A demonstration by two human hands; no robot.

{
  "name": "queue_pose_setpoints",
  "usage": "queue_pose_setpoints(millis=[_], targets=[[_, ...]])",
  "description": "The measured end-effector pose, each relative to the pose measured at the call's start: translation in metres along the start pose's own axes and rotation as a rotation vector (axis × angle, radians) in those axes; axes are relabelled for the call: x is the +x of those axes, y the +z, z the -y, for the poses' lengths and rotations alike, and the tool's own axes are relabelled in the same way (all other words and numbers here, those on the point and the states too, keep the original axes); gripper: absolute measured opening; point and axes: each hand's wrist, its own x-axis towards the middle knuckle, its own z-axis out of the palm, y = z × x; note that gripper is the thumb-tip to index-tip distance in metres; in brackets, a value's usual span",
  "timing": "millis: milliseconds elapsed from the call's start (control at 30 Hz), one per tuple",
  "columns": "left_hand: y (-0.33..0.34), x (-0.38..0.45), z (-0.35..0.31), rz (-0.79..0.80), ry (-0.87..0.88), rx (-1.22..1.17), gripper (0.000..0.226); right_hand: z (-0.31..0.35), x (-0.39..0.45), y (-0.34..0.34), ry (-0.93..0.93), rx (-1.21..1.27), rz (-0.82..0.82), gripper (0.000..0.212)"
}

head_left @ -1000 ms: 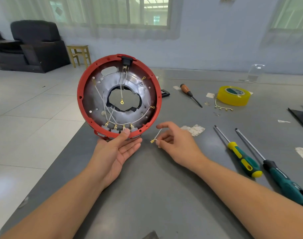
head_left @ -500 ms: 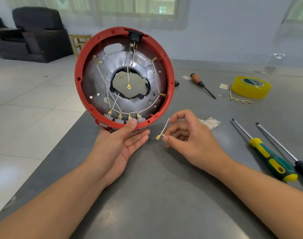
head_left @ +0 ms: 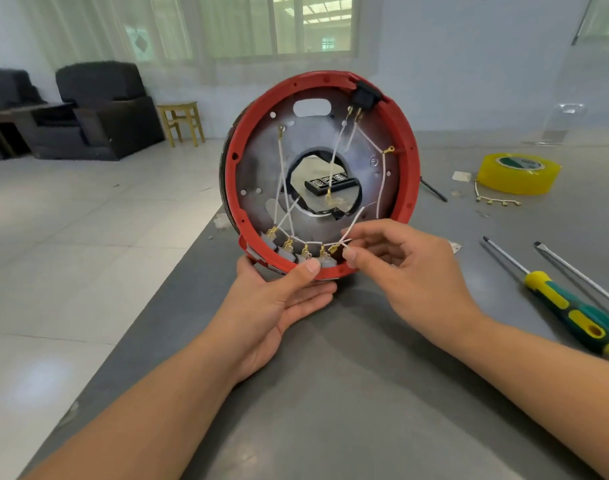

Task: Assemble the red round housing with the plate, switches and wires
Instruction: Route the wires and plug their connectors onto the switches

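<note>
The left hand (head_left: 279,299) is gripping the bottom rim of the red round housing (head_left: 322,174), thumb pressing on the inside edge, holding it upright on its edge over the grey table (head_left: 330,410). The right hand (head_left: 407,271) is pinching a short white wire (head_left: 351,226) with a brass terminal, touching the row of switches (head_left: 296,249) along the housing's lower rim. Right of the housing are lying a yellow tape roll (head_left: 517,173) and two screwdrivers (head_left: 573,306).
</note>
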Motion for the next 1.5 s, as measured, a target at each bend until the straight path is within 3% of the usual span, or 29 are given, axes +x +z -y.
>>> queue_pose_setpoints(millis=[267,667,900,1500], targets=[[-0.002,0.003,0.004,0.029,0.056,0.118,0.076,0.000,0.005,-0.002,-0.048,-0.051,-0.120,0.011],[0.002,0.012,0.006,0.035,0.071,0.173,0.075,-0.001,0.042,0.002,-0.002,-0.251,0.134,0.009],[0.000,0.021,0.003,0.041,0.050,0.140,0.077,0.001,0.062,-0.003,0.071,-0.172,0.283,0.010],[-0.002,0.022,0.005,0.035,0.035,0.114,0.074,0.002,0.062,-0.009,0.078,-0.260,0.289,0.018]])
